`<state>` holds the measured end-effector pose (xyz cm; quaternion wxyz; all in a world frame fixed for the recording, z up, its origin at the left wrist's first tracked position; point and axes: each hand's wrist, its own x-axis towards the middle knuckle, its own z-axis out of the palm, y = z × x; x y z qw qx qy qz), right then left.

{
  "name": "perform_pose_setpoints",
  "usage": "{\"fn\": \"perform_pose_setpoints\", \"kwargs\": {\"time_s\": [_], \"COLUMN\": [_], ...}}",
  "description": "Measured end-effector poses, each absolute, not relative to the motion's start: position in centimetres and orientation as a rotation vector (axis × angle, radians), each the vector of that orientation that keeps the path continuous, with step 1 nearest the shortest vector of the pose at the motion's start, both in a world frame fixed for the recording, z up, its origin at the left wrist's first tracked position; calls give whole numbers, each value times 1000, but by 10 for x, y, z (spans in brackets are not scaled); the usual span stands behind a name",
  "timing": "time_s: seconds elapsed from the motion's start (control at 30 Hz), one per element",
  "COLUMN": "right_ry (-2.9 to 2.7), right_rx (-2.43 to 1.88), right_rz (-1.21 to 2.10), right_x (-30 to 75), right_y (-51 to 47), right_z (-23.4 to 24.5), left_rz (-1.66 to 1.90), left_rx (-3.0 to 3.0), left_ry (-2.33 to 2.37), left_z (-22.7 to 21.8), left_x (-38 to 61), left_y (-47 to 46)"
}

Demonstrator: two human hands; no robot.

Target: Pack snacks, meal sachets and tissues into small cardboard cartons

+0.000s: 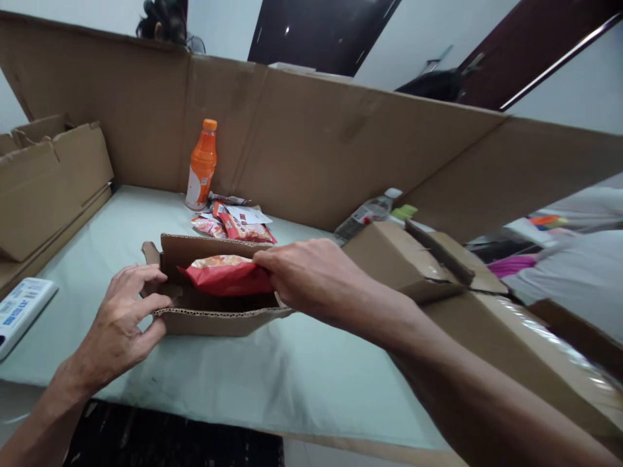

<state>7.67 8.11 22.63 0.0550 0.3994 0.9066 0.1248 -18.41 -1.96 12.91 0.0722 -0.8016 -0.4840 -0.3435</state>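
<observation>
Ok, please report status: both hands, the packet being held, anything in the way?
Left hand at left end of cardboard box. Right hand gripping red packet by right end. Packet at box opening. Packet pile, orange bottle behind box, not blocking.

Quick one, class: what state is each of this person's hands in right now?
Left hand: partly closed, gripping the left end of the open cardboard box.
Right hand: closed, holding the red packet at its right end.

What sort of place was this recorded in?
Indoors, likely at some makeshift work station: a tall cardboard screen stands behind a pale-covered table, cardboard boxes crowd the right side, and the right hand holds a red packet at a small open carton.
</observation>
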Motion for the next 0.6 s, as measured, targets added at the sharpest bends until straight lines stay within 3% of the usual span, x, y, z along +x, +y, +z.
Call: {"fn": "perform_pose_setpoints", "kwargs": {"time_s": [0.27, 0.5, 0.6], "right_ry": [2700, 2685, 2678], "right_rx": [1078, 869, 755], "right_rz": [122, -297, -439], "right_x": [45, 34, 39], "right_y": [77, 96, 97], "right_z": [235, 194, 190], "left_rz": [-810, -823, -523], "left_rx": [-2351, -2409, -2610], "left_ry": [-1402, -1262, -1261], "left_z": [141, 159, 168], "left_x": [-191, -170, -159], "left_y": [-15, -19, -7]}}
